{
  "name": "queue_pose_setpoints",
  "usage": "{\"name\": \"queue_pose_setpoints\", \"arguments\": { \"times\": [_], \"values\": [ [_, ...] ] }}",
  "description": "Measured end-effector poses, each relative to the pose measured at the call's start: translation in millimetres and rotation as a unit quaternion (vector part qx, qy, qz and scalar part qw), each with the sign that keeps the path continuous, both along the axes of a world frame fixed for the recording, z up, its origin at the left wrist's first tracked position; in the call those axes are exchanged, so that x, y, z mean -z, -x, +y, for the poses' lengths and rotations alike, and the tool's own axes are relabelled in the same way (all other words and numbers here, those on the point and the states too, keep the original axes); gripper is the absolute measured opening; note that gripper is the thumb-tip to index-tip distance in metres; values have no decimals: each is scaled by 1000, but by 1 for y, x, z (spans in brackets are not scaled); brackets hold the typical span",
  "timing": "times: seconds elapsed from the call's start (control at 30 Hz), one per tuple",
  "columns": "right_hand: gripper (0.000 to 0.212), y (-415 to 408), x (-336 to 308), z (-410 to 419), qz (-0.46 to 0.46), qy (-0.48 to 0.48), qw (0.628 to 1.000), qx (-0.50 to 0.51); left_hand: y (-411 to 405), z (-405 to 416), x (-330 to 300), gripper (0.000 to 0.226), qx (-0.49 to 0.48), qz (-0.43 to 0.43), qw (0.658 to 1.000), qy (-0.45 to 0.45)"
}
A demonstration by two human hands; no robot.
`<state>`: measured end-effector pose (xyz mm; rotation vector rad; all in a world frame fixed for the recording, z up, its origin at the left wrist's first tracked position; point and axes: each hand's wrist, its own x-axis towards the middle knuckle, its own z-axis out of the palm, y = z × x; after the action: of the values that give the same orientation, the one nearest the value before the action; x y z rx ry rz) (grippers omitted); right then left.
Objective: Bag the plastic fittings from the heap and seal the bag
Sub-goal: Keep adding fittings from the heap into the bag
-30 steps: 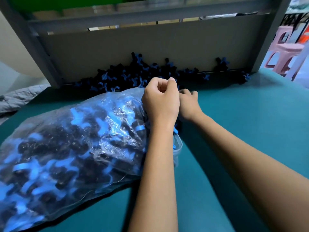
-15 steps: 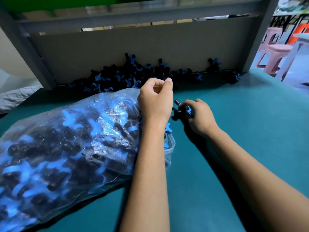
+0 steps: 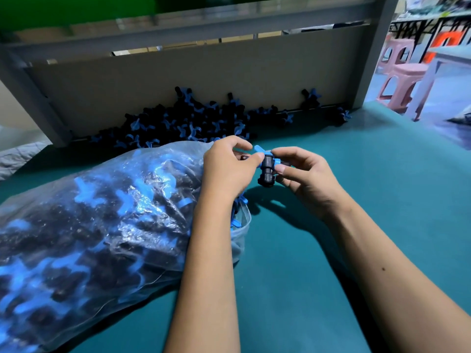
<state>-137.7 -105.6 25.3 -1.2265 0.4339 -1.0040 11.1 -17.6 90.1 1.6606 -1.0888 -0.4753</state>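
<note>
A clear plastic bag stuffed with black and blue fittings lies on its side on the teal table, its mouth toward the centre. Both hands meet just right of that mouth around one black fitting with a blue handle. My right hand pinches the fitting's right side between thumb and fingers. My left hand pinches its blue end with thumb and forefinger; something dark shows under its curled fingers, unclear what. The heap of fittings lies behind, against the back panel.
A grey cardboard panel in a metal frame walls off the table's back edge. A few stray fittings lie at the back right. Pink stools stand beyond the right edge. Grey padded cloth lies at the far left.
My right hand drew back from the heap with a fitting and lifted it up. My left hand loosened its fist at the bag mouth and now pinches the same fitting.
</note>
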Motion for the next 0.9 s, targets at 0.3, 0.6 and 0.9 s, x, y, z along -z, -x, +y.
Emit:
{"name": "queue_pose_setpoints", "arguments": {
  "times": [0.3, 0.6, 0.9],
  "values": [
    [23, -6, 1, 6, 14, -14, 997, 79, 1, -1, 8, 38, -16, 6, 1000, -10],
    [23, 2, -4, 1, -46, -112, 977, 173, -4, -4, 8, 22, -22, 86, 996, 11],
    [11, -12, 0, 11, 9, -37, 992, 121, 0, -9, 12, 21, -27, 35, 999, 10]
  ]
}}
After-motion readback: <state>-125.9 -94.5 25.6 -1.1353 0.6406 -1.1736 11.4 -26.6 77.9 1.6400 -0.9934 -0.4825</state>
